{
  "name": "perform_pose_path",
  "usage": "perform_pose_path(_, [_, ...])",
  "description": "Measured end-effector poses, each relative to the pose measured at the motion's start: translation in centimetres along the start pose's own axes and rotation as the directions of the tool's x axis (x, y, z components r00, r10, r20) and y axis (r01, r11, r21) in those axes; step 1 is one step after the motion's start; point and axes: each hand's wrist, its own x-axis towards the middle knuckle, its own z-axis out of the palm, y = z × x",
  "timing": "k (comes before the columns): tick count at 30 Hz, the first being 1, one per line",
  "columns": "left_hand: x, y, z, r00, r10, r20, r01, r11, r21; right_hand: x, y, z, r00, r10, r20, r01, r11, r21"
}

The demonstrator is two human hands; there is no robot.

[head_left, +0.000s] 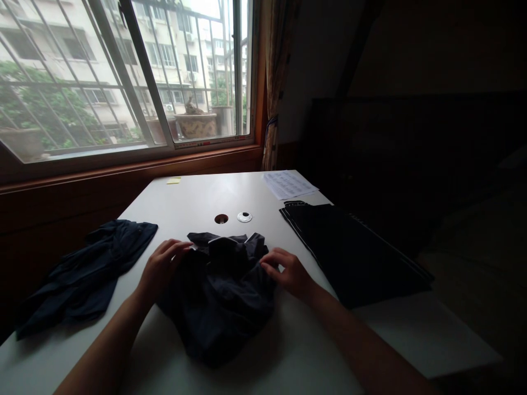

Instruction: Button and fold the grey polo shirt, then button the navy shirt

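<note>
A dark navy garment [218,299] lies crumpled on the white table [197,197] right in front of me. My left hand [162,266] rests on its left upper edge, fingers curled and pinching the cloth near the collar. At the garment's right edge, my right hand [288,271] has its fingers bent down onto the fabric. A light trim shows at the collar [222,240] between the two hands.
A second crumpled dark garment [88,274] lies at the left. A folded dark cloth with striped edge [349,252] lies at the right. Behind are a printed sheet [288,184], a cable hole [221,219], its round cap [244,217], a yellow note [173,180] and a barred window [123,71].
</note>
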Motion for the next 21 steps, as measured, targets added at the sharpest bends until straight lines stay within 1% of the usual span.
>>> perform_pose_path(1, [0.1,-0.6,-0.3,0.999,-0.006,0.048,0.006,1.0,-0.014,0.1,0.4,0.0,0.999,-0.005,-0.054,0.003,0.999,-0.037])
perform_pose_path(3, [0.1,-1.7,-0.8,0.981,-0.021,0.193,0.032,0.998,-0.052,0.2,1.3,0.1,0.996,0.001,-0.084,-0.009,0.996,-0.088])
perform_pose_path(5, [0.0,-2.6,-1.2,0.94,-0.035,0.34,0.065,0.995,-0.079,0.2,1.9,0.2,0.999,0.03,-0.038,-0.033,0.995,-0.096])
perform_pose_path(6, [0.0,-2.9,-1.3,0.918,-0.038,0.396,0.078,0.993,-0.086,0.2,2.1,0.4,0.999,0.037,-0.001,-0.037,0.995,-0.091])
perform_pose_path(8, [-0.1,-3.1,-1.5,0.883,-0.035,0.468,0.086,0.992,-0.088,0.1,2.2,0.6,0.997,0.037,0.071,-0.031,0.996,-0.082])
perform_pose_path(12, [-0.2,-2.9,-1.7,0.842,-0.031,0.539,0.08,0.994,-0.069,0.1,1.3,0.7,0.985,0.037,0.166,-0.026,0.997,-0.072])
perform_pose_path(14, [-0.3,-3.0,-1.8,0.818,-0.038,0.574,0.091,0.994,-0.065,0.1,0.9,0.5,0.982,0.056,0.18,-0.043,0.996,-0.075])
perform_pose_path(16, [-0.3,-3.4,-1.9,0.8,-0.041,0.598,0.105,0.992,-0.072,0.1,0.7,0.3,0.983,0.112,0.144,-0.099,0.99,-0.098])
perform_pose_path(18, [-0.4,-3.8,-2.0,0.794,-0.031,0.607,0.106,0.99,-0.088,0.1,0.8,0.1,0.982,0.171,0.079,-0.161,0.98,-0.117])
perform_pose_path(19, [-0.5,-4.0,-2.0,0.797,-0.021,0.604,0.102,0.99,-0.099,0.2,0.9,0.0,0.982,0.183,0.049,-0.175,0.977,-0.125])
perform_pose_path(21, [-0.5,-4.2,-2.1,0.814,-0.004,0.58,0.092,0.988,-0.123,0.3,1.1,-0.2,0.987,0.161,-0.01,-0.161,0.976,-0.147])
